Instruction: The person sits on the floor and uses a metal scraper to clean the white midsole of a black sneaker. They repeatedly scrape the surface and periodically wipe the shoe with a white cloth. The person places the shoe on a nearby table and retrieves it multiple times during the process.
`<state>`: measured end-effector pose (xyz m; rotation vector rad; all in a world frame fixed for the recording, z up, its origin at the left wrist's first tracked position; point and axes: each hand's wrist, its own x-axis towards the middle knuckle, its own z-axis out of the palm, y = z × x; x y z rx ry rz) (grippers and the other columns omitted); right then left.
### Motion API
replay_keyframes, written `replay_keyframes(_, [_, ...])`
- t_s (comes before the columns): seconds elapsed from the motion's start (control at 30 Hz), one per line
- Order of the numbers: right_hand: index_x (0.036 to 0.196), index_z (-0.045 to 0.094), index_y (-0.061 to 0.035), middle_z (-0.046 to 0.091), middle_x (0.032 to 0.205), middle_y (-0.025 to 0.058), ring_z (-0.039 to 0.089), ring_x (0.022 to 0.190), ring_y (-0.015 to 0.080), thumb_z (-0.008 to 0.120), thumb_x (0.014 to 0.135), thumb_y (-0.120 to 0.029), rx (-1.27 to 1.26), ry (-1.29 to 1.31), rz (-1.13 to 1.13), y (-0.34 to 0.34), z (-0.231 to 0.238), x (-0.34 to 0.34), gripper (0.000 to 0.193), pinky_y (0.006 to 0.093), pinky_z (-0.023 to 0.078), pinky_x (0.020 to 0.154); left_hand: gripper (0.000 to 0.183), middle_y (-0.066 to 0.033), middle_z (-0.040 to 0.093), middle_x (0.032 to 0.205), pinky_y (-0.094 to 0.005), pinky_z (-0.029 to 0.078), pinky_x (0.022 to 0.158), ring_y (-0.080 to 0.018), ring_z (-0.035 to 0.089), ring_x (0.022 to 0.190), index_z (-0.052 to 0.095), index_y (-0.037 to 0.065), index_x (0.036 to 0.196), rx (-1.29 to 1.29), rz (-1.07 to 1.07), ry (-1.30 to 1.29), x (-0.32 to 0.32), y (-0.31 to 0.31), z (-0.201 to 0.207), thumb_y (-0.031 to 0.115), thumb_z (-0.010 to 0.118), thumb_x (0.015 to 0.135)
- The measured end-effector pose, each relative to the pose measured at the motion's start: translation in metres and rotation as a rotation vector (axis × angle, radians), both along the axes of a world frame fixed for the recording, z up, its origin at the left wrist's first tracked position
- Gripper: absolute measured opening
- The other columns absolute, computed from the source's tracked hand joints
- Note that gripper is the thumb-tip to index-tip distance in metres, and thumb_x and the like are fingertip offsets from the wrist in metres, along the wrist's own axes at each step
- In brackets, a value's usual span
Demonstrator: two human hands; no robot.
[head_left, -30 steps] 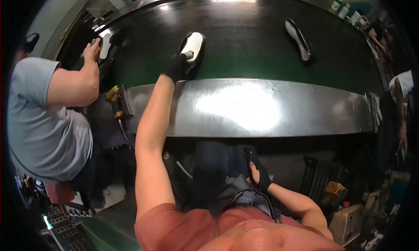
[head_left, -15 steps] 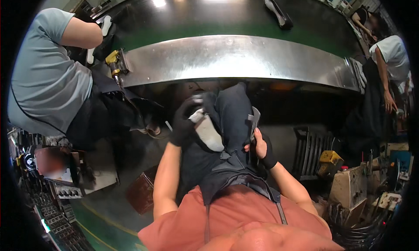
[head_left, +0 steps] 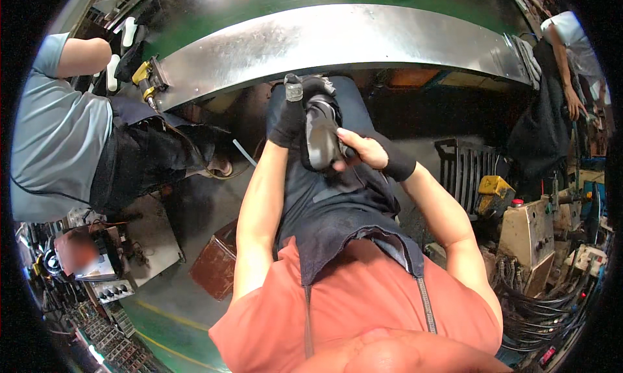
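Observation:
A dark shoe is held above my thighs, its grey-black sole facing up. My left hand, in a dark glove with tape-like wrapping on one finger, is closed around the shoe's far left side. From the right, my right hand, in a dark fingerless glove, is closed on the sole's right edge with the thumb on top. Motion blurs the near end, and some right fingers are hidden under it.
A steel bench edge crosses ahead, with a yellow tool on its left end. Co-workers sit left and right. A dark slatted rack and a control box stand right, a brown box lower left.
The right hand has brought the thin dark piece leftward onto the shoe, covering its pale underside. The left hand and shoe have moved away from me, and the head view has shifted.

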<state>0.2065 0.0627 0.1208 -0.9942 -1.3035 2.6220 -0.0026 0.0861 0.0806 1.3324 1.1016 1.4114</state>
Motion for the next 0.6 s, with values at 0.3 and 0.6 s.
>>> replay_keyframes(0.3, [0.086,0.057,0.0007,0.059,0.072,0.0164,0.057,0.066,0.0294,0.041,0.095,-0.019,1.069,-0.124,-0.309,-0.057,-0.064,-0.037,0.027,0.0375,0.043,0.062,0.047,-0.013,0.056,0.115,-0.037,0.035,0.1,-0.0249,0.05,0.111,0.057,0.001,0.109,0.13,-0.064,-0.018,-0.004,-0.02,-0.008,0.043,0.051,0.088])
replay_keyframes(0.6, [0.101,0.059,-0.0085,0.059,0.102,0.0125,0.057,0.087,0.0304,0.067,0.067,-0.027,1.381,0.029,0.326,-0.113,-0.075,0.048,0.04,0.0398,0.046,0.072,0.135,-0.0277,0.016,0.146,-0.0427,0.019,0.111,-0.0376,0.018,0.137,0.008,-0.009,0.14,-0.194,0.049,0.36,0.033,-0.184,0.022,0.053,0.085,0.049])
